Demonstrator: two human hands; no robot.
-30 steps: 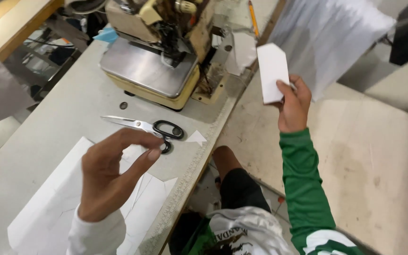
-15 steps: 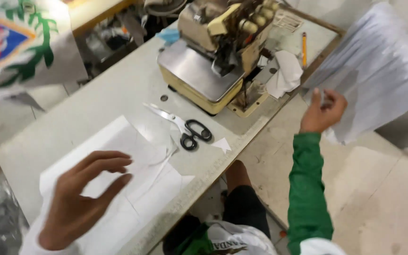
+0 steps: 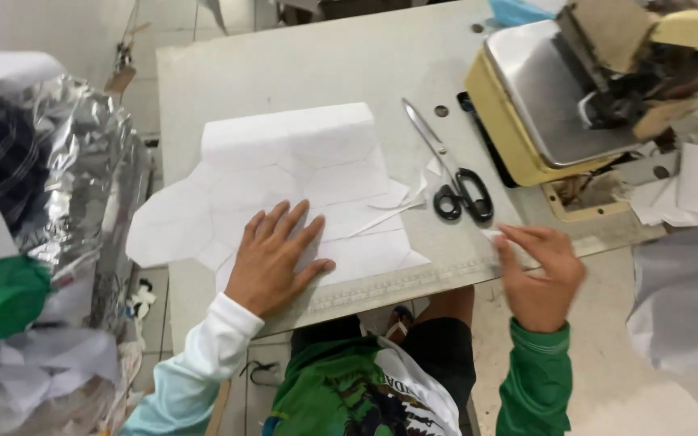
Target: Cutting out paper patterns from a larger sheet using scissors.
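Note:
My left hand (image 3: 272,257) lies flat, fingers spread, on a pile of white cut fabric pieces (image 3: 284,173) spread over the grey sewing table (image 3: 325,64). My right hand (image 3: 539,270) hovers at the table's front edge, its fingertips pinching a small white scrap (image 3: 492,234). Black-handled scissors (image 3: 450,173) lie shut on the table between the fabric and a yellow sewing machine (image 3: 559,97), a short way beyond my right hand.
Crumpled silver foil and bundled cloth (image 3: 66,186) pile up at the left. More white fabric (image 3: 688,291) hangs at the right beside the machine. A ruler strip (image 3: 397,282) runs along the table's front edge. My knees sit under the table.
My left hand has come down flat onto the fabric pile. My right hand let go of the white piece held out to the right and came back to the table edge.

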